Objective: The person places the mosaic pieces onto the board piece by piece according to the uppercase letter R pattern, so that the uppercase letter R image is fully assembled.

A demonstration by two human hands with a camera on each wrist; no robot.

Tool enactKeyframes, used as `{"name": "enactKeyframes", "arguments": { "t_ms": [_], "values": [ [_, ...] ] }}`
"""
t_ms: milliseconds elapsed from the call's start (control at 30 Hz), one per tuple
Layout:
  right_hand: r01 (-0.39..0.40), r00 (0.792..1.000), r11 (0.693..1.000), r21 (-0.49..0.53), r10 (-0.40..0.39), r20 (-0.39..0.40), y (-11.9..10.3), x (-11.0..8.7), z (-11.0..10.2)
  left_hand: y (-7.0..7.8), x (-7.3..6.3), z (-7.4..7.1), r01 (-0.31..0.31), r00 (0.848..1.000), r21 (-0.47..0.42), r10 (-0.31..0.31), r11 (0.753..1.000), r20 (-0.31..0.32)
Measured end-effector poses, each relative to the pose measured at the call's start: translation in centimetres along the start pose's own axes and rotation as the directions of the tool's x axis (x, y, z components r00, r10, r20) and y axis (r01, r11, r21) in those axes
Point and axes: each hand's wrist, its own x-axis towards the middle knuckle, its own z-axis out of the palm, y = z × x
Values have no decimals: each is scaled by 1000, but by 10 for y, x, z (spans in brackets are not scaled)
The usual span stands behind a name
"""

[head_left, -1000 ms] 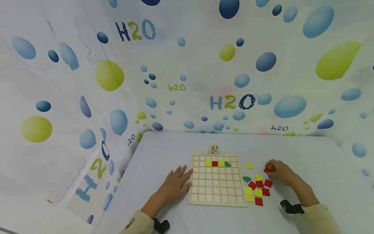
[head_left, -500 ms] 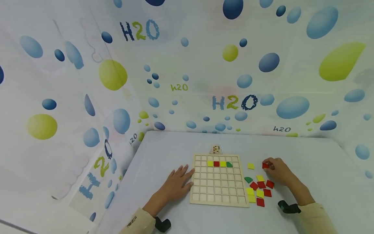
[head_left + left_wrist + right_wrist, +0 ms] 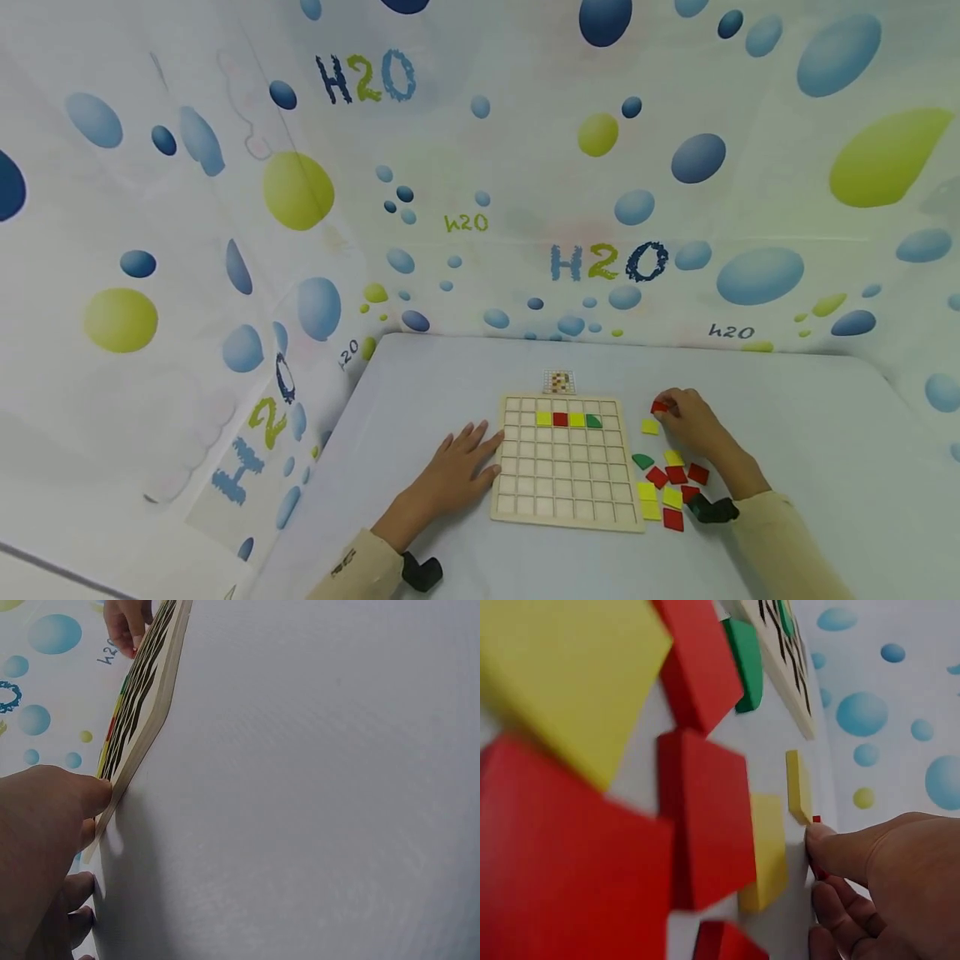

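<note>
Between thumb and fingers my right hand [image 3: 693, 425] pinches a red square tile [image 3: 658, 407], just beyond a single yellow tile [image 3: 649, 427]. Only a sliver of the held tile shows in the right wrist view. My left hand [image 3: 453, 473] lies with spread fingers against the left edge of a wooden grid board [image 3: 562, 490]; in the left wrist view its thumb [image 3: 94, 795] touches the rim. One row on the board carries a yellow tile [image 3: 543, 419], a red tile [image 3: 560, 419], another yellow tile [image 3: 577, 419] and a green quarter-circle piece [image 3: 593, 422].
Several loose red and yellow tiles [image 3: 672, 519] lie right of the board, with a loose green piece [image 3: 642, 461] close to its edge. Behind the board is a small pattern card [image 3: 560, 382]. A patterned sheet [image 3: 517, 167] hangs behind the white table [image 3: 442, 375].
My right hand has moved left and away from me with the red tile, towards the board's upper right corner. The left hand stays at the board's edge. The head view has shifted slightly.
</note>
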Motion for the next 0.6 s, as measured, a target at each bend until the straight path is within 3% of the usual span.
{"name": "enactKeyframes", "arguments": {
  "t_ms": [267,600],
  "values": [
    [69,997,997,30,-70,24,-12,12,4,2,0,-1,5,1000,-8,-5,1000,7],
    [19,999,999,47,-20,34,-38,24,17,2,1,-2,6,1000,-14,-6,1000,3]
  ]
}}
